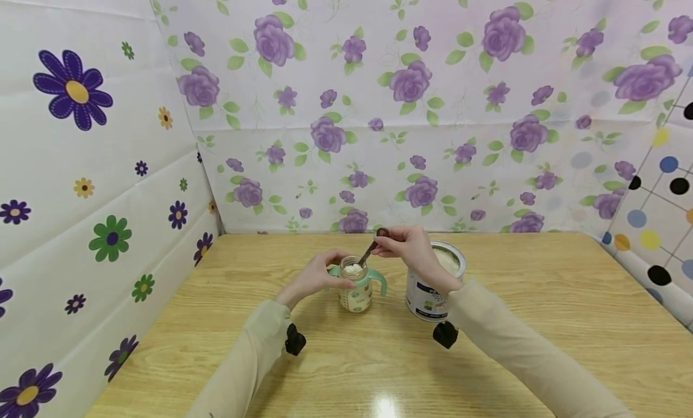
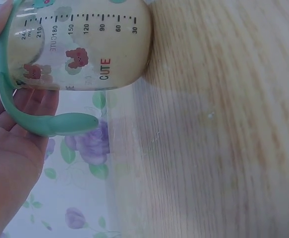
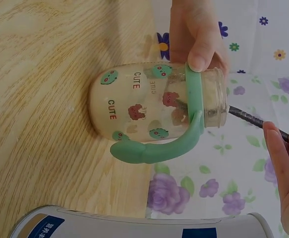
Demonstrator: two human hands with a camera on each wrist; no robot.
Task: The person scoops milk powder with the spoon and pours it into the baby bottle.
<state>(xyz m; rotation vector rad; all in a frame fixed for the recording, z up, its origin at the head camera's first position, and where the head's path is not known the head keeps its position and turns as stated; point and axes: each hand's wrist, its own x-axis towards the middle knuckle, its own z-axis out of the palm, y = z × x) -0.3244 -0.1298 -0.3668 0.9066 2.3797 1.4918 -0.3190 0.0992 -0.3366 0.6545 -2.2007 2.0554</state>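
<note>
A clear baby bottle (image 1: 355, 298) with a green two-handled collar stands upright on the table, pale powder or liquid showing inside. My left hand (image 1: 319, 276) grips it around the collar, thumb in front and fingers behind. In the right wrist view, the bottle (image 3: 134, 99) shows printed cartoon faces and the word CUTE. My right hand (image 1: 408, 249) pinches the handle of a dark brown spoon (image 1: 370, 249), which slants down into the open bottle mouth. White powder is heaped at that mouth. The spoon's lower end is hidden in the bottle.
An open can (image 1: 419, 298) of pale powder stands on the wooden table (image 1: 514, 285) just right of the bottle, under my right forearm. Flowered sheeting (image 1: 379, 105) rises behind the table, with more patterned sheets at both sides.
</note>
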